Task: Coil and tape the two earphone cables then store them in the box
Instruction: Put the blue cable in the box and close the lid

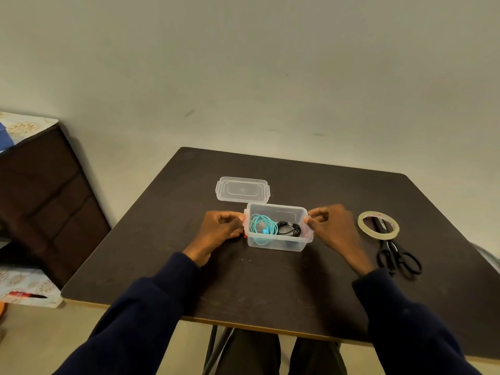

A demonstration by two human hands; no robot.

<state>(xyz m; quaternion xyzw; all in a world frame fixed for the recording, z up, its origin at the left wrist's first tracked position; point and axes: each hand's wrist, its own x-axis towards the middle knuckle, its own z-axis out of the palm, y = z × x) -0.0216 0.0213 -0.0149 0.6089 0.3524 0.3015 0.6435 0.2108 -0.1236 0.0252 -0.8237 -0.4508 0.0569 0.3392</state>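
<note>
Left fingers (234, 218), right fingers (313, 219) pinch box (274, 244) ends; cables (266, 223) inside.

scissors (397, 255): blades partly hidden under tape roll (378, 234) | red part (245, 235) by box (276, 243): mostly behind left hand (216, 231) | tape on earphone coils (261, 226): too small to tell | cabinet (40, 198): cut off left
</note>
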